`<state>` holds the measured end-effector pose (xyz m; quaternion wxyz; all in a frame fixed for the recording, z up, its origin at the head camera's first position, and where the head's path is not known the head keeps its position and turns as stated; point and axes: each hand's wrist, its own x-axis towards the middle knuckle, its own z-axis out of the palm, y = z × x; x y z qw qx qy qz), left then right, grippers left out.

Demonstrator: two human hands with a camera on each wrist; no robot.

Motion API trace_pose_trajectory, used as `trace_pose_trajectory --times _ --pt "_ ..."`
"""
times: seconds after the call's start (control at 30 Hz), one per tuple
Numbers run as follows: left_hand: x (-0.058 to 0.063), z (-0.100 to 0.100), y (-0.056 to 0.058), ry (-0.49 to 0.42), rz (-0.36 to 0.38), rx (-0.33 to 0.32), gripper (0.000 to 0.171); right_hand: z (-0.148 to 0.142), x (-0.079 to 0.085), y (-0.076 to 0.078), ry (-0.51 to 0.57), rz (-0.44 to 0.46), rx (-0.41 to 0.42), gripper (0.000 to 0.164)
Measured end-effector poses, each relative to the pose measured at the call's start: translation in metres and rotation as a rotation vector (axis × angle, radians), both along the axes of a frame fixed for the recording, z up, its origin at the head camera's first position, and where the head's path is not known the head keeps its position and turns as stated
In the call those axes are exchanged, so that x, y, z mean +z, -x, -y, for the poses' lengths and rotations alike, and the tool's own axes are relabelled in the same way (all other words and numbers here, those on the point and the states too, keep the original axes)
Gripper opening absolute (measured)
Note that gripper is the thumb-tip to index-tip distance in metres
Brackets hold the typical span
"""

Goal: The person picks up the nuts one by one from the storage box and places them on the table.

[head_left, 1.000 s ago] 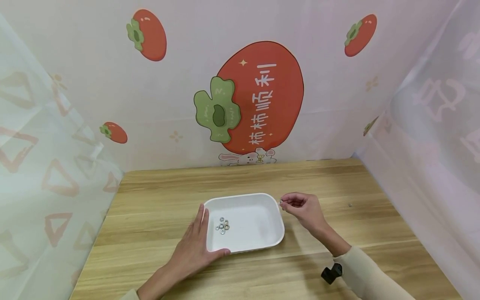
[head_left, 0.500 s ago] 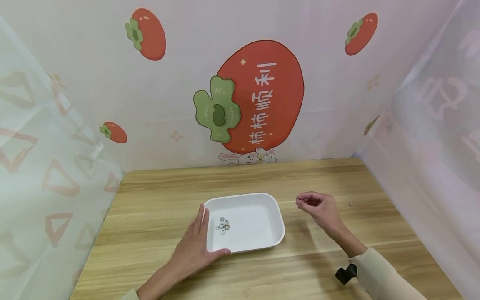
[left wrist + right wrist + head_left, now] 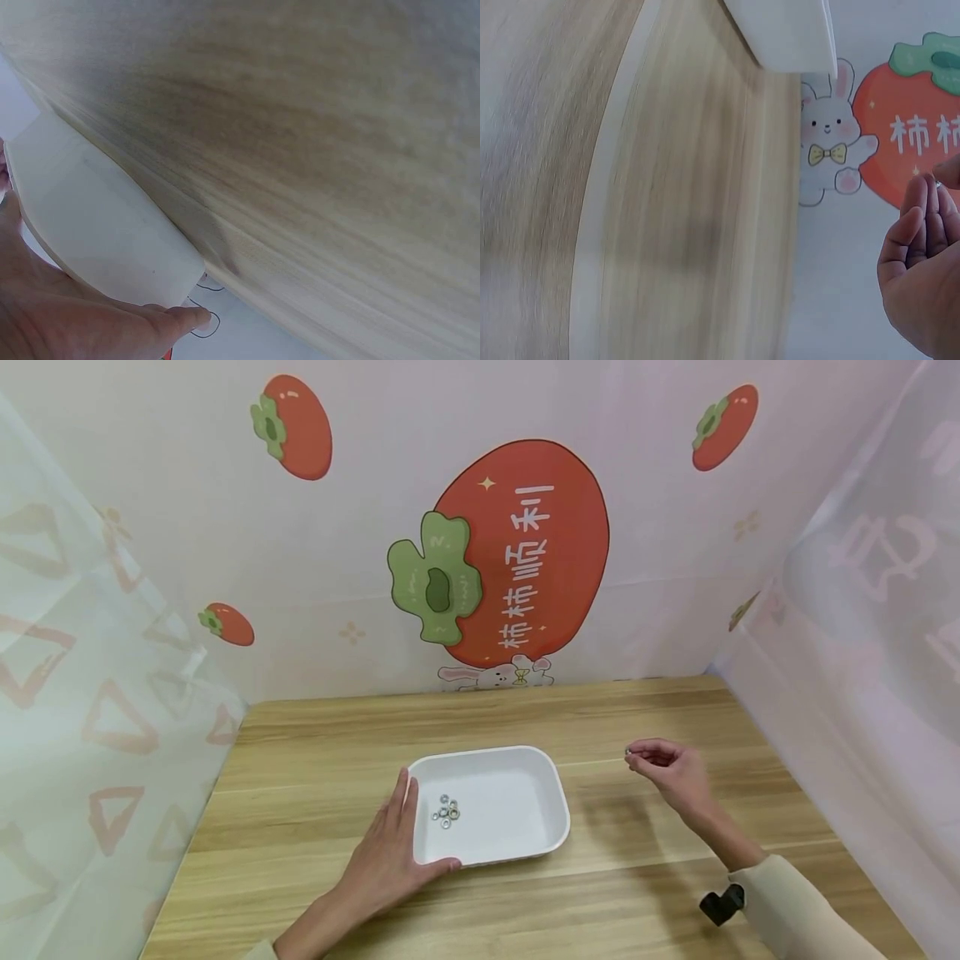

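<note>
A white rectangular tray (image 3: 510, 814) stands on the wooden table, with several small metal nuts (image 3: 446, 824) grouped near its left end. My left hand (image 3: 384, 858) rests spread against the tray's left end, its fingers straight along the left rim and thumb on the front edge. To the right of the tray, my right hand (image 3: 678, 778) is raised above the table. Its thumb and index finger pinch a tiny silver nut (image 3: 628, 752), mostly covered by the fingertips. In the right wrist view only a glint shows between the fingertips of my right hand (image 3: 926, 259).
The wooden table (image 3: 330, 735) ends at a back wall sheet printed with persimmons (image 3: 555, 610). Hanging sheets (image 3: 862, 693) also bound it on both sides. A black device (image 3: 722, 904) is worn at the right wrist.
My right hand has moved right, away from the tray's right rim, still pinching the small nut. It now covers the tiny piece seen earlier on the table's right. Left hand and tray stay put.
</note>
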<state>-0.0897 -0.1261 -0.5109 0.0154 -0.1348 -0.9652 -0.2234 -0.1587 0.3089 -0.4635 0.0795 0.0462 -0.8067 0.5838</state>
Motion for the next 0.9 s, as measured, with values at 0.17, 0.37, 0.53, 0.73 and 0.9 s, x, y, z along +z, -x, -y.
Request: trace_pose_trajectory --times 0.17,0.37,0.53,0.73,0.9 --pt "0.0 0.0 0.0 -0.002 0.001 0.0 0.136 -0.016 -0.001 0.005 -0.022 0.003 -0.042 0.021" --pt "0.0 0.0 0.0 -0.004 0.005 -0.003 0.136 -0.035 -0.004 0.01 -0.065 0.026 -0.082 0.024" --pt "0.001 0.0 -0.001 0.001 0.006 -0.004 0.136 -0.049 -0.003 0.015 -0.135 0.024 -0.108 0.024" --pt "0.001 0.0 0.0 0.007 0.012 -0.002 0.136 -0.068 0.0 0.023 -0.246 0.03 -0.147 0.025" --pt "0.001 0.0 0.0 0.008 0.012 -0.001 0.136 -0.082 0.002 0.027 -0.334 0.057 -0.178 0.027"
